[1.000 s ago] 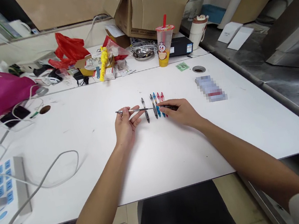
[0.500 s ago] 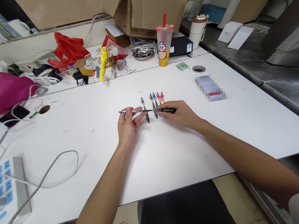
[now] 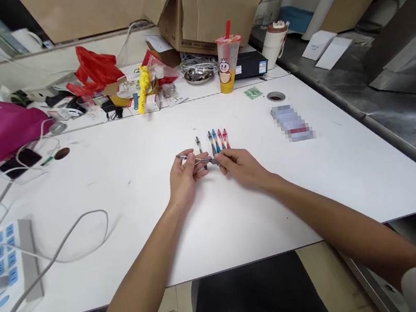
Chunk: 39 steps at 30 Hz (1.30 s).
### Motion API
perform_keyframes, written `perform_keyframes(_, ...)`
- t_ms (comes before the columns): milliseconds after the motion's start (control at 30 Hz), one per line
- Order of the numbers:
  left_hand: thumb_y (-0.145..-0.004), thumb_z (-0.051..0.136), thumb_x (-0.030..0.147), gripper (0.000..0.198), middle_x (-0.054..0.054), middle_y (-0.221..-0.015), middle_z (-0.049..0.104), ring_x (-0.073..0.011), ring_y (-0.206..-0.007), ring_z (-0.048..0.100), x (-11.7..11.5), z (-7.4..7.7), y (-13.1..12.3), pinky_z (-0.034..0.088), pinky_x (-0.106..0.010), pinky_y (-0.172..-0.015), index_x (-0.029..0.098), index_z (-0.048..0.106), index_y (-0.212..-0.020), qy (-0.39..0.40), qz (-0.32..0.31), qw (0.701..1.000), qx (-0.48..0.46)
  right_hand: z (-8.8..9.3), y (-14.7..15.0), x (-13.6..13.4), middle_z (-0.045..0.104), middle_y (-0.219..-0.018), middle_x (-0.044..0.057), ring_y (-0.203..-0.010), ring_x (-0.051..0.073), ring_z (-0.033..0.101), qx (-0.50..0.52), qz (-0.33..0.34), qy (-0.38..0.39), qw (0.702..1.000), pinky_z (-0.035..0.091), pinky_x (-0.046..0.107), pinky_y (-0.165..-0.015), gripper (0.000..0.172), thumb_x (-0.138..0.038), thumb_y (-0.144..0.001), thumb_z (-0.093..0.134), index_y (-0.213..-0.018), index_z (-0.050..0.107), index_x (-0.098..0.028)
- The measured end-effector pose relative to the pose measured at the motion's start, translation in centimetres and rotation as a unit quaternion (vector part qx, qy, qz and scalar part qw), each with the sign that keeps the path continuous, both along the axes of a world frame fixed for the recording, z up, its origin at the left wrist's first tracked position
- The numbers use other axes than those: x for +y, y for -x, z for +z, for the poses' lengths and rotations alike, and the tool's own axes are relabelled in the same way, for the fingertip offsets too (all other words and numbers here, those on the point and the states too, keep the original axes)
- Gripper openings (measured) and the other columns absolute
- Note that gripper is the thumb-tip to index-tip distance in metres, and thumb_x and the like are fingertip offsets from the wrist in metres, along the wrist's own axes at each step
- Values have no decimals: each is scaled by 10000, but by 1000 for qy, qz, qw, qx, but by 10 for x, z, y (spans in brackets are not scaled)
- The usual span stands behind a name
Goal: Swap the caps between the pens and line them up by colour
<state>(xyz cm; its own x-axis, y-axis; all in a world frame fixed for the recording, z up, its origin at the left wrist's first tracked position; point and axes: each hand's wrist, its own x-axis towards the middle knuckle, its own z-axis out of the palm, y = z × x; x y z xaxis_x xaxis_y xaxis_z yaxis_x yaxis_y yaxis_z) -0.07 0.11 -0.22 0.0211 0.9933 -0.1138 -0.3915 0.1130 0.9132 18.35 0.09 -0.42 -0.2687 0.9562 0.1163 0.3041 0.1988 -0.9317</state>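
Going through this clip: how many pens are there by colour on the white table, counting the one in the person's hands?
Black retractable pens: 2
Blue retractable pen: 1
Red retractable pens: 2
Slim metal-tipped pen, colour hard to tell, held between the left hand and right hand: 1
Total: 6

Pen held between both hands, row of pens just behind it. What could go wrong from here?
The fingers of the right hand are very close to the row of pens, so a slip might knock them out of line. The slim pen, pinched by the left hand, could drop and roll on the smooth white table.
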Motion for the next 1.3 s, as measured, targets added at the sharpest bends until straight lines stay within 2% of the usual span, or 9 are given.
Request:
perform_keyframes(133, -927, 729, 367, 272, -142, -1094, 787, -229, -1003, 774, 3, 2, 2, 603, -250, -702, 206, 544, -1043, 2, 33, 999, -1, 3, 1, -2, 691, -1032, 53, -846, 180, 595, 8, 35, -29, 999, 458, 324, -729, 235, -360, -930, 628, -1125, 627, -229)
perform_keyframes(267, -953, 690, 397, 253, -130, -1055, 793, -223, -997, 776, 3, 3, 3, 606, -240, -699, 209, 528, -1003, 7, 20, 1000, -10, 4, -1, 0, 641, -851, 21, -728, 166, 532, -18, 35, -5, 999, 426, 328, -688, 246, -412, -982, 532, -1064, 662, -219)
perform_keyframes(367, -962, 672, 422, 260, -111, -1000, 798, -223, -986, 779, 3, 3, 2, 610, -240, -675, 214, 522, -1007, 12, 18, 1000, -12, 1, -1, 3, 637, -909, 24, -770, 168, 548, 16, 12, -19, 1000, 443, 328, -721, 254, -384, -936, 609, -1132, 610, -223)
perform_keyframes(467, -947, 687, 441, 285, -103, -989, 799, -223, -973, 781, 3, 2, 3, 601, -226, -643, 216, 520, -998, 15, 23, 1000, -8, 0, -2, 4, 638, -884, 31, -767, 172, 551, 8, 2, -15, 1000, 446, 335, -725, 214, -420, -949, 589, -1004, 622, -216)
perform_keyframes(667, -938, 699, 438, 286, -107, -1050, 792, -223, -948, 785, 3, 3, 3, 586, -213, -603, 216, 531, -1002, 15, 31, 999, -1, 1, -2, 4, 629, -849, 13, -701, 153, 521, -2, 15, 9, 1000, 417, 316, -667, 210, -426, -950, 591, -982, 603, -218)
perform_keyframes(867, -945, 694, 420, 260, -93, -1035, 788, -213, -923, 786, 3, 3, 3, 589, -211, -603, 212, 547, -1002, 12, 34, 999, 4, 2, -2, 3, 529, -691, -23, -613, 140, 457, -13, 21, 35, 999, 366, 300, -602, 321, -504, -1003, 492, -923, 603, -213)
perform_keyframes(1000, -949, 687, 430, 263, -94, -1036, 785, -203, -905, 786, 3, 2, 3, 590, -210, -611, 210, 551, -1001, 7, 32, 999, 13, 4, -2, 2, 541, -719, -23, -621, 135, 455, -19, 15, 28, 999, 352, 290, -592, 318, -520, -978, 544, -968, 623, -212)
perform_keyframes(1200, -940, 696, 438, 276, -82, -991, 783, -192, -890, 784, 4, 1, 4, 587, -213, -627, 209, 552, -997, -3, 33, 999, 20, 6, -3, 1, 533, -694, -24, -612, 130, 448, -42, 30, 26, 998, 326, 282, -571, 349, -540, -956, 566, -871, 631, -208)
perform_keyframes(1300, -920, 719, 448, 303, -87, -1005, 784, -194, -900, 782, 3, 2, 4, 588, -216, -644, 209, 548, -992, -14, 25, 999, 24, 10, -2, -1, 486, -617, -35, -553, 123, 410, -52, 48, 70, 995, 318, 285, -556, 438, -573, -995, 473, -818, 630, -205)
